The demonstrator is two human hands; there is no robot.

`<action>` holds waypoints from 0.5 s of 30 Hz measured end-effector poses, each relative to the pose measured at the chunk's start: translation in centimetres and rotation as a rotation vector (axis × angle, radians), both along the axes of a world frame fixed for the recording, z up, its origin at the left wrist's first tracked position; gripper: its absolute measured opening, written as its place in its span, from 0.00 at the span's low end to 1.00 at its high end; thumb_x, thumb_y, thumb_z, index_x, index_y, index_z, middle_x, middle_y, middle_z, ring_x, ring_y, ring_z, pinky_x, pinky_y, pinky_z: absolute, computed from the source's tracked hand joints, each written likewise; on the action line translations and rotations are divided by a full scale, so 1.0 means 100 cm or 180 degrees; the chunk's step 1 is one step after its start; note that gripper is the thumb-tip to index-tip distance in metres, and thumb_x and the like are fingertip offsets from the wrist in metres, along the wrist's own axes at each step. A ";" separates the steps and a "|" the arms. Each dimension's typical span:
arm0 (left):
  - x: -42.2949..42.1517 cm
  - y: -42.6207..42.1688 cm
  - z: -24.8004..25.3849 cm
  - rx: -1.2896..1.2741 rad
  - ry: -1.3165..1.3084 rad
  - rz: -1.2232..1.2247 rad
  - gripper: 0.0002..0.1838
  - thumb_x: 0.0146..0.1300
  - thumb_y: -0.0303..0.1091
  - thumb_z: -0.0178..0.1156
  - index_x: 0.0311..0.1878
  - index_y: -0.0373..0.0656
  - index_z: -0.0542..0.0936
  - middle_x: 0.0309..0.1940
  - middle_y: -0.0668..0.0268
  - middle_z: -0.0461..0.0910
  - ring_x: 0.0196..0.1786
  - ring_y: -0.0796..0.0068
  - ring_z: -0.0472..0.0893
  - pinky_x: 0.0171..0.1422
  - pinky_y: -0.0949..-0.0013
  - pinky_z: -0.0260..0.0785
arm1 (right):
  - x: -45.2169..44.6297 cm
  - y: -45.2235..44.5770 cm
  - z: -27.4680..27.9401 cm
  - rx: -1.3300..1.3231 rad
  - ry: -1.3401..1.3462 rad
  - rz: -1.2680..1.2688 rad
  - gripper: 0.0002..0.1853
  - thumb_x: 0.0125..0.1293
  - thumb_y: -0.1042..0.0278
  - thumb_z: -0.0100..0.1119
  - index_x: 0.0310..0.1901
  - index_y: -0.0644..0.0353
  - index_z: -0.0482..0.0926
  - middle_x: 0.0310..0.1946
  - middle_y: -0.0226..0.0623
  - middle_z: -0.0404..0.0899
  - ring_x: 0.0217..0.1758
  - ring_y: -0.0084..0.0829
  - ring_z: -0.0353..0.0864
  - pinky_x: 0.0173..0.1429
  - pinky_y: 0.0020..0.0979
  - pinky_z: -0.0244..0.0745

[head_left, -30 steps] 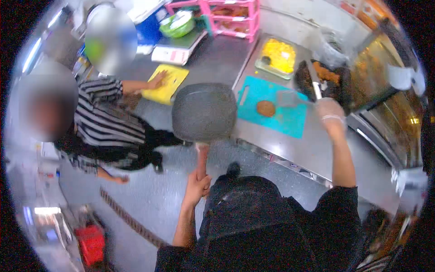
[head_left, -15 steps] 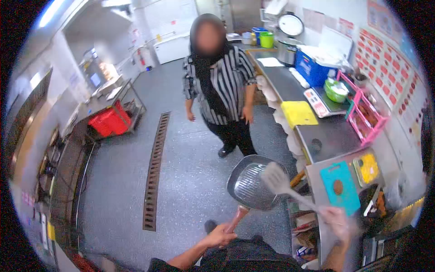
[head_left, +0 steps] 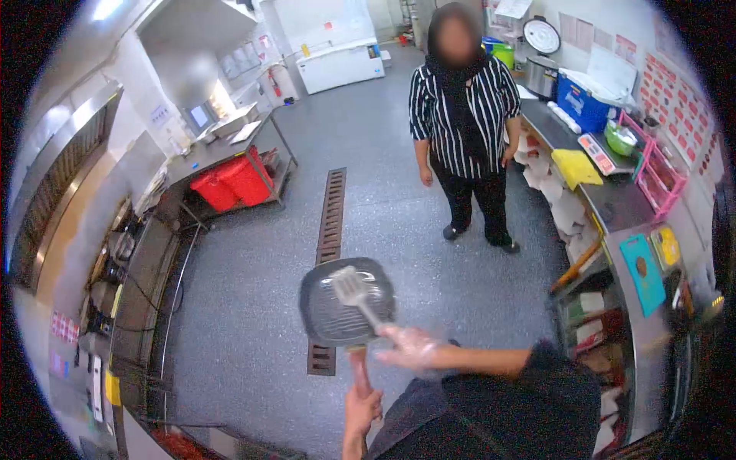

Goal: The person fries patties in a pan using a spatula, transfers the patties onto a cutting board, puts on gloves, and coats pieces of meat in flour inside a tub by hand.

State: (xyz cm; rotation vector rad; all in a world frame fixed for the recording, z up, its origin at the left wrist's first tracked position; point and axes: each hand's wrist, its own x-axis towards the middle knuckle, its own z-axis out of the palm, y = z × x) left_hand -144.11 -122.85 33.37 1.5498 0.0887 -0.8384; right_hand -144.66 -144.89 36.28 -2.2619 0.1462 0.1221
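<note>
My left hand point(head_left: 362, 410) is closed round the brown handle of a square, ridged grill pan point(head_left: 326, 314), held up over the floor. In my gloved right hand point(head_left: 414, 347) is a grey slotted spatula point(head_left: 351, 287), whose head lies over the inside of the pan; whether it touches the ridges I cannot tell. No food shows in the pan. Off to the right, a brown patty point(head_left: 642, 266) rests on a turquoise cutting board point(head_left: 644, 287), with a container of something yellow point(head_left: 667, 249) beside it.
A person in a striped shirt point(head_left: 468, 115) stands ahead, facing me. Along the right counter are a yellow cloth point(head_left: 575, 167), a blue cooler point(head_left: 586, 103) and a pink rack point(head_left: 659, 180). At left, red bins point(head_left: 234, 184) sit under a metal table; a drain grate point(head_left: 331, 218) crosses the floor.
My view has turned left. The pan and spatula have swung left, away from the counter, and the spatula's head has moved from the pan's right edge to over its middle.
</note>
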 end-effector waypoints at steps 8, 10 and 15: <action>0.138 0.142 -0.005 -0.0661 0.0218 0.1380 0.10 0.58 0.23 0.57 0.36 0.43 0.66 0.14 0.72 0.64 0.11 0.82 0.63 0.11 0.74 0.54 | 0.211 0.183 -0.006 0.0349 -0.0154 0.1897 0.40 0.59 0.41 0.56 0.69 0.42 0.53 0.48 0.48 0.78 0.47 0.50 0.79 0.53 0.48 0.72; 0.184 0.184 -0.014 -0.0710 -0.0001 0.1546 0.09 0.59 0.26 0.58 0.37 0.43 0.66 0.14 0.72 0.64 0.11 0.83 0.63 0.10 0.74 0.53 | 0.278 0.225 -0.005 0.0481 -0.0515 0.2052 0.39 0.59 0.46 0.58 0.70 0.39 0.53 0.46 0.43 0.80 0.42 0.45 0.81 0.49 0.46 0.74; 0.289 0.289 0.011 -0.0908 0.0049 0.2305 0.11 0.61 0.28 0.59 0.42 0.43 0.66 0.15 0.73 0.63 0.11 0.83 0.61 0.11 0.74 0.54 | 0.452 0.304 0.041 0.1594 0.0299 0.2183 0.36 0.61 0.46 0.53 0.70 0.39 0.54 0.32 0.31 0.77 0.29 0.25 0.79 0.30 0.28 0.77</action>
